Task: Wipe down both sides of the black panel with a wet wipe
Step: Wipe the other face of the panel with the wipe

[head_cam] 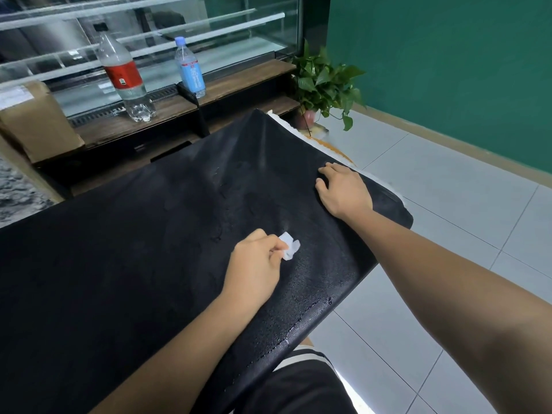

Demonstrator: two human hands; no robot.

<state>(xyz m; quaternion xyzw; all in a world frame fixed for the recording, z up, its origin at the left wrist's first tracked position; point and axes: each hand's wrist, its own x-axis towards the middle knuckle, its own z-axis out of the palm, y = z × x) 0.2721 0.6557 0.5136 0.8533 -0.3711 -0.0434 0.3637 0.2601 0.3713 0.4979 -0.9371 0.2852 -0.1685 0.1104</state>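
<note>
The black panel [149, 249] lay wide and almost flat in front of the person, with its near right corner over the person's dark shorts [298, 386]. The left hand [255, 264] was on the middle of the panel, and its curled fingers pinched a small crumpled white wet wipe [289, 245] against the surface. The right hand [343, 191] rested near the panel's right edge, its fingers spread a little, slightly bent, and holding nothing. Small wet drops [298, 321] shone on the panel near the front edge. Behind it, two plastic bottles [125, 76] stood on a wooden shelf [233, 82], beside a cardboard box [35, 121]. A green plant [324, 82] stood on the tiled floor [448, 189].
</note>
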